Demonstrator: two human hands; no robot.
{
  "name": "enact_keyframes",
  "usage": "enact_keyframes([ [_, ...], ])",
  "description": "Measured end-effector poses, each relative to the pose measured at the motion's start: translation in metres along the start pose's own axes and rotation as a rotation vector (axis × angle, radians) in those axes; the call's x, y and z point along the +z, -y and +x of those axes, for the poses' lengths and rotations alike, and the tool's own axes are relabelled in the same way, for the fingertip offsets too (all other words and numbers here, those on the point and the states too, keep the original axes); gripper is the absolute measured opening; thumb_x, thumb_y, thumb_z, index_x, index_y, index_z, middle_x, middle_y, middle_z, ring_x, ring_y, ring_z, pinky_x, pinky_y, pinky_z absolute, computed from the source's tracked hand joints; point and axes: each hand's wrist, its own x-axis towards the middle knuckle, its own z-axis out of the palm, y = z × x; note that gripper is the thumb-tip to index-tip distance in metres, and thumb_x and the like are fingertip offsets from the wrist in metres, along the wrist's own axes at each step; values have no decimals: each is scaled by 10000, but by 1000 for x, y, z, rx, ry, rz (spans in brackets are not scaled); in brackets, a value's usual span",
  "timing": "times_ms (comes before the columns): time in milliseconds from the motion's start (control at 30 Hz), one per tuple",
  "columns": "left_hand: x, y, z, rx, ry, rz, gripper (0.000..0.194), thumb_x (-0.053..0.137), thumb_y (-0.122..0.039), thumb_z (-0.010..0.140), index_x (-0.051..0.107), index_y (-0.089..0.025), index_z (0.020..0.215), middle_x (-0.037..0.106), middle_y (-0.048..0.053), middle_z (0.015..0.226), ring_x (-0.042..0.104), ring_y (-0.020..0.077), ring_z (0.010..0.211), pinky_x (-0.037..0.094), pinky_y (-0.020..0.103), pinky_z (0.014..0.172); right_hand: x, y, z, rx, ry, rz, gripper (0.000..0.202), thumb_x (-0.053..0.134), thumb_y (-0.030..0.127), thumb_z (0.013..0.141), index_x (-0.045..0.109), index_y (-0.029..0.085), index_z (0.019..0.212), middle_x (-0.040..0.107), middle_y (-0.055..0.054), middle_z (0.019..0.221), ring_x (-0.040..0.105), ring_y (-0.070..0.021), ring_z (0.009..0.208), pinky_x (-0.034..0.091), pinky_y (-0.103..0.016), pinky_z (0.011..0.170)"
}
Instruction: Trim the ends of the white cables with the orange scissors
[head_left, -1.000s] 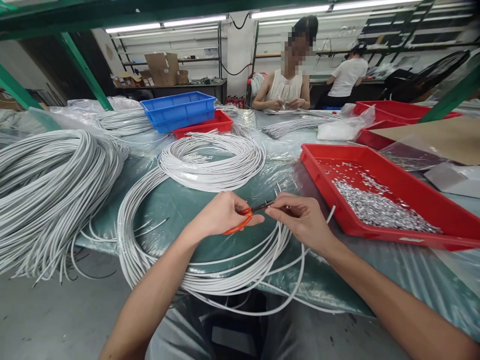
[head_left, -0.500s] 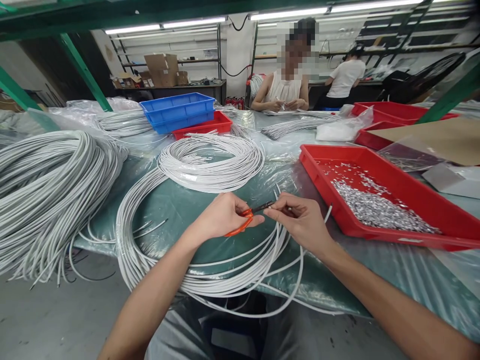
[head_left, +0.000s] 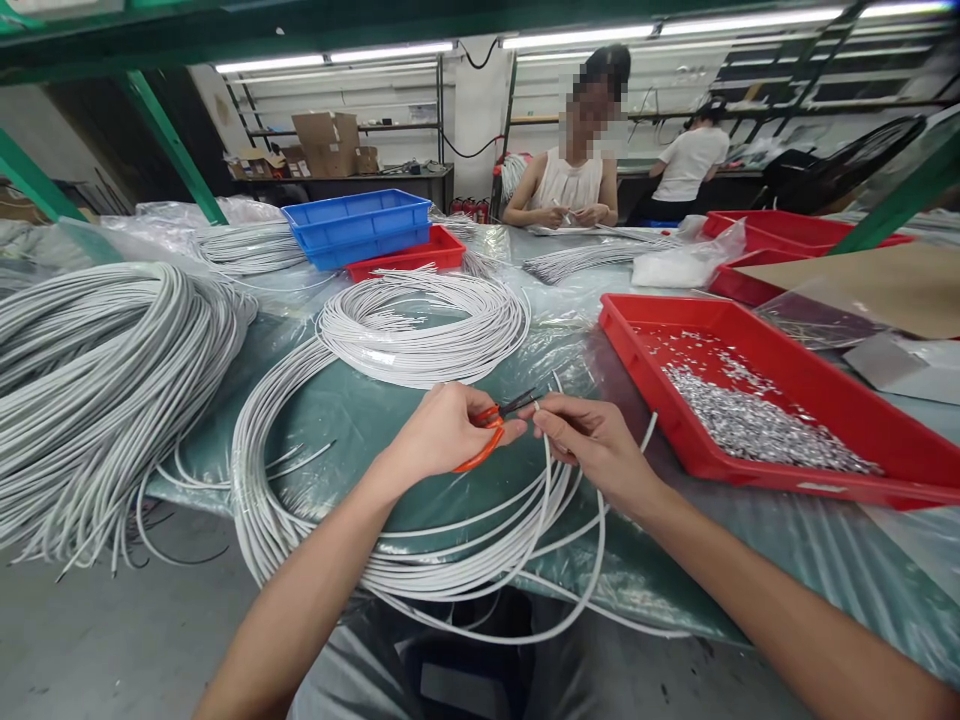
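My left hand (head_left: 457, 425) is closed around the orange handles of small scissors (head_left: 482, 450), whose dark blades point right toward my other hand. Between the thumb and fingers of my right hand (head_left: 581, 430) is the end of a white cable (head_left: 546, 480), close to the blade tips. That cable curves down into a large loose coil (head_left: 442, 570) of white cables under both hands. Just behind my hands lies a second white coil (head_left: 420, 345). To the right, a red tray (head_left: 705, 468) holds many small silvery pieces (head_left: 757, 415).
A big cable bundle (head_left: 112, 380) covers the table's left side. Farther back are a blue bin (head_left: 360, 225), a smaller red bin (head_left: 442, 250) and more cables. A person (head_left: 574, 185) sits across the table; another (head_left: 694, 155) is behind. Green posts slant at both sides.
The scissor blades and my right fingers have moved slightly apart. My right hand has shifted a little left, and the cable now shows rising to its fingertips.
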Motion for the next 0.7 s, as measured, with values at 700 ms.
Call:
enact_keyframes([
  [700,-2,-2,0,-36,117,-70,466,674,-541,734,529,-138,550,479,-19,530,313,63,497,227,231,477,-7,-4,2,-157,25,-173,204,686,320,841,708,178,696,525,8,627,367,-97,521,301,-274,491],
])
